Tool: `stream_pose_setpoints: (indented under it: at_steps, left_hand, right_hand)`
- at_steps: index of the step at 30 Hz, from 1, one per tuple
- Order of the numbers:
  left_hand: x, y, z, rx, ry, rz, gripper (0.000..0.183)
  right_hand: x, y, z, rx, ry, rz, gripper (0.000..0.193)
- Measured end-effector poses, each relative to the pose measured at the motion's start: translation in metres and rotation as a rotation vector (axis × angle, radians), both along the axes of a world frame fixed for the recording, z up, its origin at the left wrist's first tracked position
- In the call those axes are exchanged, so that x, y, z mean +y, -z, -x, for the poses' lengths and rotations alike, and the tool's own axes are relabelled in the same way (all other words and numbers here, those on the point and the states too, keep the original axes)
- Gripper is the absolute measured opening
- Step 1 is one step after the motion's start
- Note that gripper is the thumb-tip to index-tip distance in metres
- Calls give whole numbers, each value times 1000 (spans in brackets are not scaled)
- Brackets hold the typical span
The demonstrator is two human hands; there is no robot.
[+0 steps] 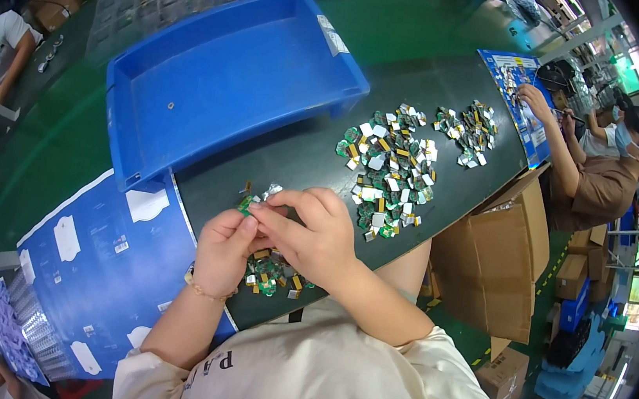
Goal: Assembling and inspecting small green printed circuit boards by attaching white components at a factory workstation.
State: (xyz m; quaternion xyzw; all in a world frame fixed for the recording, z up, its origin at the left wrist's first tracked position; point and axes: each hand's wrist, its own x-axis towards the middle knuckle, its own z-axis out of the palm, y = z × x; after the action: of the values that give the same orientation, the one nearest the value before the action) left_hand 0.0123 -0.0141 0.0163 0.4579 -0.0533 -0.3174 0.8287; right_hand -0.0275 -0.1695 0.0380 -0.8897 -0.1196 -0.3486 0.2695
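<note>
My left hand (222,248) and my right hand (314,230) meet over the dark green table, fingertips pinched together. Between them is a small green circuit board (245,205), its lower part hidden by my fingers. A shiny silvery bit (272,190) shows just beyond my right fingers; whether it belongs to the board I cannot tell. Under and beside my hands lies a pile of small circuit boards (269,279), partly covered by them. To the right spreads a larger heap of similar boards (393,178) with white, green and amber faces, and past it a smaller heap (469,131).
An empty blue plastic tray (216,69) stands beyond my hands. A blue printed sheet (97,253) with white label shapes lies at the left. An open cardboard box (486,258) adjoins the table's right edge. A co-worker's hand (535,103) works over another blue sheet at far right.
</note>
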Motion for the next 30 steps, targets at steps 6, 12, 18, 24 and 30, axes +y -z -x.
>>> stream_pose_setpoints:
  at_steps: [6, 12, 18, 24, 30]
  left_hand:
    - [12, 13, -5, 0, 33, 102, 20]
    - [7, 8, -2, -17, 19, -7, 20]
    - [12, 12, 0, -263, 119, -233, 26]
    - [13, 14, -1, -403, 124, -297, 33]
    - [10, 12, 2, -389, 144, -323, 26]
  right_hand:
    - [-3, 2, 4, 93, -60, -75, 37]
    - [-15, 16, 9, 69, -125, -77, 36]
    - [-16, 18, 17, 37, -87, -126, 29]
    - [-13, 18, 17, 4, -90, -149, 28]
    - [-10, 22, 18, -27, -72, -139, 29]
